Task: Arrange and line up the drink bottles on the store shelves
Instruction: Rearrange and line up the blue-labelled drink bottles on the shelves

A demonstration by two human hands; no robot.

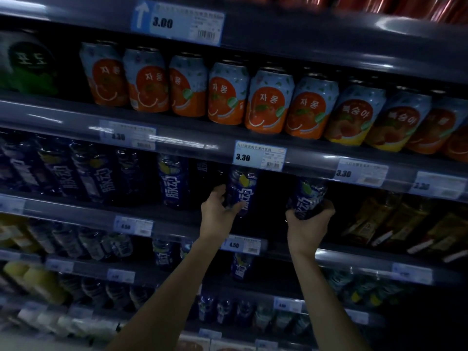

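Note:
Two dark blue drink bottles are held up in front of the middle shelf. My left hand (217, 211) grips the lower part of the left blue bottle (241, 190), which stands almost upright. My right hand (307, 225) is wrapped around the base of the right blue bottle (307, 196), which tilts slightly right. Between and behind them the shelf is a dark gap. More blue bottles of the same kind (173, 181) stand in a row to the left on that shelf.
Orange and peach cans (268, 102) line the shelf above, behind a rail with price tags (259, 155). Brown packets (395, 224) lie at the right. Lower shelves hold more bottles (241, 267) and yellow drinks (38, 279).

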